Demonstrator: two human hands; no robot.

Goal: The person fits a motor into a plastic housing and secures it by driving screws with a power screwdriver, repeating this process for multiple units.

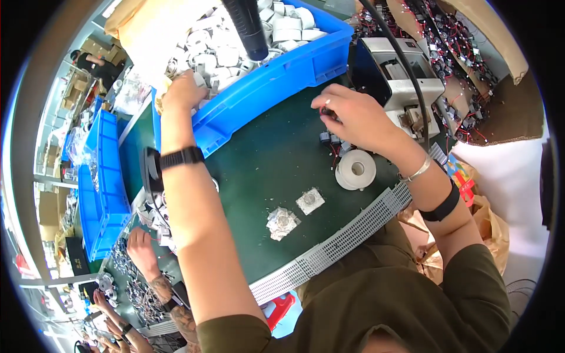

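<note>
Two hands at work over a dark green surface (259, 176), well apart from each other.

Left hand (181, 94): at the left end of a big blue bin (279, 94), fingers bent in by the white ring-shaped parts (288, 28) heaped inside. Can't tell if they grip one; the fingertips are partly hidden.

Right hand (360, 119): right of the bin's near side, above the surface. Fingers closed, pinching a small dark piece (326, 111) between thumb and fingertips; most of it is covered, so exact kind unclear.

Just below that hand: small grey blocks with red wires (334, 143) on the surface, and a white roll (344, 172) lying flat, its hollow core facing up. Nearer the person, two whitish lumpy pads (310, 201) side by side, slightly apart. White perforated strip (329, 244) runs along the near edge.

Black tube (246, 29) angles down over the bin contents. White-and-dark machine (406, 73) sits to the right of the bin; beyond it, cardboard trays of wired parts (450, 38).

Lower left: co-worker's hand (142, 252) over the neighbouring work area, second blue bin (105, 188) above it.
</note>
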